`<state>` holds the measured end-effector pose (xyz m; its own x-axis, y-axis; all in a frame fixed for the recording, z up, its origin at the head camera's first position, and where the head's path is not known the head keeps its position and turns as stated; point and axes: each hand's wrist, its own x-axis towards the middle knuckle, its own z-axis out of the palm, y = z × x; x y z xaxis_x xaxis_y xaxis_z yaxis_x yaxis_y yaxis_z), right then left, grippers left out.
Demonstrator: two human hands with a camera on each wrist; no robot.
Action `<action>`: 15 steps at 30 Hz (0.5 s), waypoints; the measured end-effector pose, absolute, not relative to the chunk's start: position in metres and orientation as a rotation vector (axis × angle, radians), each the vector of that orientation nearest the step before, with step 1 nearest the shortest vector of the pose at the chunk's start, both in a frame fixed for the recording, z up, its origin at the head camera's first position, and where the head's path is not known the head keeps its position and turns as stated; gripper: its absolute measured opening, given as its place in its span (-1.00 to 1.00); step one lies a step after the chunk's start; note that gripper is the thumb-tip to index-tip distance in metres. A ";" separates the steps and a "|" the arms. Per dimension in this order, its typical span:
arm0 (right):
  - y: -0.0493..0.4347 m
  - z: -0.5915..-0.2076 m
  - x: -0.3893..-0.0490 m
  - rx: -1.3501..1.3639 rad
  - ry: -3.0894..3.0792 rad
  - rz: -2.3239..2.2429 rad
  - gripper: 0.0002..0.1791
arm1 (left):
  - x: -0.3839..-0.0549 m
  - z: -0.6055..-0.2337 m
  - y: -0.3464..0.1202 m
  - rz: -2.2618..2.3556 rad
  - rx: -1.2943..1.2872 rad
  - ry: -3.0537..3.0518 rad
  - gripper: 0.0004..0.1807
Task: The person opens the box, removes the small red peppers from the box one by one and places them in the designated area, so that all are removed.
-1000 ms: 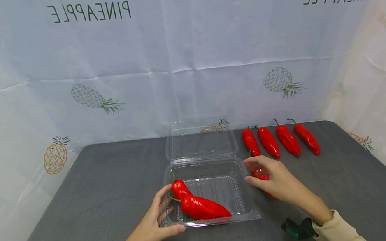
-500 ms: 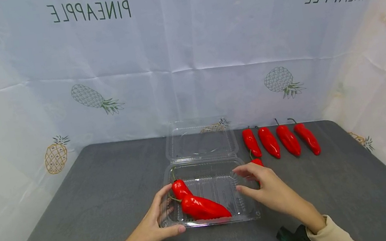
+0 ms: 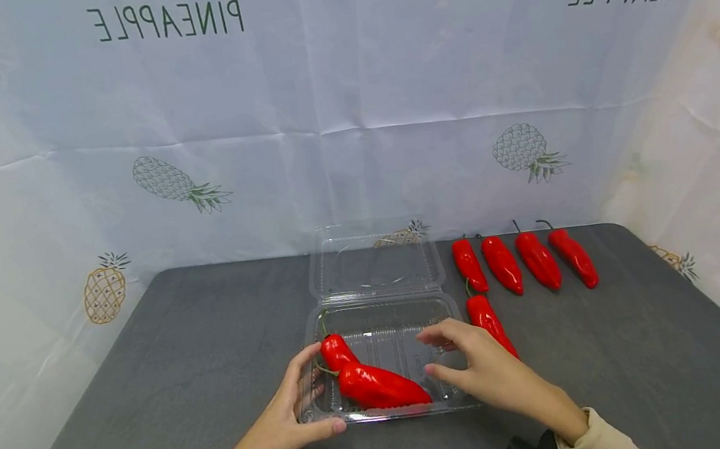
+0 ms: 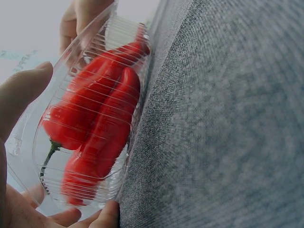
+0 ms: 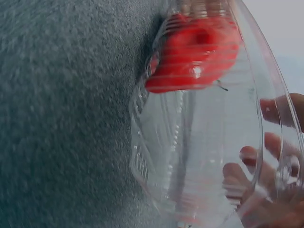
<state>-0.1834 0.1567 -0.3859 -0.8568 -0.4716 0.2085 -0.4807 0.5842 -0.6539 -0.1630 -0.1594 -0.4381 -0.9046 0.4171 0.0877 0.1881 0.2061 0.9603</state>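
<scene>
A clear plastic clamshell container [image 3: 459,400] stands on the table, its lid [image 3: 372,261] folded back away from me. Two red peppers with green stems lie in its left part: a front pepper [image 3: 384,386] slanted along the near wall, and a back pepper [image 3: 337,352] partly hidden behind it. My left hand [image 3: 281,422] grips the container's left front corner, thumb [image 4: 28,92] on the near side and fingers along the left wall. Over the container's right half hovers my right hand [image 3: 489,368], fingers spread and slightly bent, with nothing between thumb and fingertips.
Right of the container lies a loose red pepper [image 3: 489,322], partly behind my right hand. Several more peppers [image 3: 537,261] form a row at the table's back right. A pineapple-print cloth [image 3: 340,88] hangs behind the grey table [image 3: 223,338].
My right hand has moved left and slightly toward me, from beside the loose pepper to over the container, uncovering that pepper. My left hand and the peppers inside stay put.
</scene>
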 end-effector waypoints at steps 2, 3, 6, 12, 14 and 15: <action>0.154 -0.387 -0.184 0.846 -2.792 1.160 -0.57 | -0.163 -0.438 -0.160 1.769 0.593 2.289 0.07; 0.153 -0.387 -0.184 0.854 -2.796 1.165 -0.57 | -0.163 -0.439 -0.160 1.766 0.593 2.293 0.07; 0.149 -0.388 -0.183 0.878 -2.803 1.180 -0.56 | -0.163 -0.439 -0.160 1.760 0.593 2.304 0.06; 0.141 -0.391 -0.182 0.932 -2.812 1.185 -0.56 | -0.163 -0.440 -0.160 1.762 0.643 2.312 0.04; 0.137 -0.393 -0.182 0.937 -2.823 1.181 -0.56 | -0.163 -0.440 -0.160 1.762 0.648 2.310 0.04; 0.135 -0.393 -0.182 0.942 -2.827 1.176 -0.56 | -0.164 -0.440 -0.161 1.761 0.658 2.309 0.04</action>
